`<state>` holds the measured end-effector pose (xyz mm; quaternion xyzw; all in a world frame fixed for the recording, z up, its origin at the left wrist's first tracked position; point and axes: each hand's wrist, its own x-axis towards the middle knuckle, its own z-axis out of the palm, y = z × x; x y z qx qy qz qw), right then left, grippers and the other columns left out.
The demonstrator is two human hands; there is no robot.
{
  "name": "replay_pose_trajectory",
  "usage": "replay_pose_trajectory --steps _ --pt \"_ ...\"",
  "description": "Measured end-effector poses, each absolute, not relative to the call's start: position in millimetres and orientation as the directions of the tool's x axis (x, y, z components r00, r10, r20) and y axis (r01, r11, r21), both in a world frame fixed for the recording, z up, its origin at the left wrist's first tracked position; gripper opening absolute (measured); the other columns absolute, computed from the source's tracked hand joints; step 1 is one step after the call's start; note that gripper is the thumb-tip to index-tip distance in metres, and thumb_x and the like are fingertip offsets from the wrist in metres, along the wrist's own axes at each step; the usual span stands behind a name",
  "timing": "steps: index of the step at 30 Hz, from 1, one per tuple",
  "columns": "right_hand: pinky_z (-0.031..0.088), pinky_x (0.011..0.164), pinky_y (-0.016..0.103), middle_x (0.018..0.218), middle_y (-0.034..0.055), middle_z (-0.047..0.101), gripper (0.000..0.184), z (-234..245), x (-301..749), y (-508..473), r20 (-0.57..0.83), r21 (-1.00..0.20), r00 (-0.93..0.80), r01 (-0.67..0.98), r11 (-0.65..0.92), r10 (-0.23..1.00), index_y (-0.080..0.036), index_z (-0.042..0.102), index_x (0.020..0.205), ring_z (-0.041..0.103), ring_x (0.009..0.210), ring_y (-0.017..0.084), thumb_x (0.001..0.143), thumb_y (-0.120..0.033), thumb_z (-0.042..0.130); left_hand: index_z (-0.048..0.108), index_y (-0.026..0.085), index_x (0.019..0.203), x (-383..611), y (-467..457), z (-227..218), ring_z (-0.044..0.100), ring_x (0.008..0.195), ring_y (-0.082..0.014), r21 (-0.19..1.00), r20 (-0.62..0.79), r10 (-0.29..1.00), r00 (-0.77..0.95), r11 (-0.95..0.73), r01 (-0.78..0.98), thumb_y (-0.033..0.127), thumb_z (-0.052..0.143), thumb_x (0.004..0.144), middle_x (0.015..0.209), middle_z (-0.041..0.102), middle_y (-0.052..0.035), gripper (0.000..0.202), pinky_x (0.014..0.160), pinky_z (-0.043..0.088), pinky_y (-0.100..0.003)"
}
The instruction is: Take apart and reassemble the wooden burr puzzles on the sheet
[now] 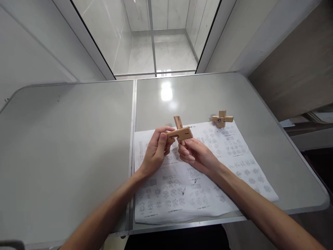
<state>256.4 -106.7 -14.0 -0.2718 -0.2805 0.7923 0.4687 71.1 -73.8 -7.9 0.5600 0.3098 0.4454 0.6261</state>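
Above the printed sheet point(171, 205), two notched wooden puzzle pieces cross each other between my hands. My left hand point(155, 149) is closed on the left end of the flat wooden puzzle piece point(185, 133), which has a cut-out and a dark mark at its right end. Through or behind it passes a narrower wooden puzzle stick point(178, 121), tilted, its marked top pointing away from me. My right hand point(194, 152) pinches the lower end of that stick below the flat piece. How deeply the two pieces interlock is hidden.
A cross-shaped wooden puzzle point(222, 119) with dark marks stands at the sheet's far right corner. The sheet carries small assembly drawings. The grey folding table point(85, 139) has a metal seam left of the sheet. Beyond its far edge is a glass door point(169, 52).
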Motion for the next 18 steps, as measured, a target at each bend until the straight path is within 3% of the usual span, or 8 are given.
replay_pose_trajectory --steps 9,18 --pt "0.031 0.05 0.024 0.067 -0.0043 0.057 0.026 -19.0 254.5 -109.7 -0.103 -0.735 -0.472 -0.557 -0.387 0.875 -0.02 0.064 0.095 0.032 0.049 0.007 0.105 -0.043 0.069 0.055 0.023 0.115 73.3 -75.0 -8.9 0.032 0.055 -0.0101 0.976 0.023 0.908 0.418 0.07 -0.206 0.067 0.055 0.106 0.068 0.039 0.0081 0.045 0.051 0.032 -0.022" --pt "0.038 0.051 0.025 0.076 -0.0014 0.064 0.026 -21.8 256.8 -112.2 -0.029 -0.792 -0.546 -0.499 -0.353 0.837 -0.021 0.067 0.117 0.039 0.05 0.008 0.11 -0.046 0.062 0.051 0.023 0.102 74.3 -76.8 -10.8 0.039 0.056 -0.0086 0.987 0.008 0.924 0.383 0.054 -0.151 0.069 0.06 0.103 0.075 0.048 0.0063 0.047 0.052 0.036 -0.023"
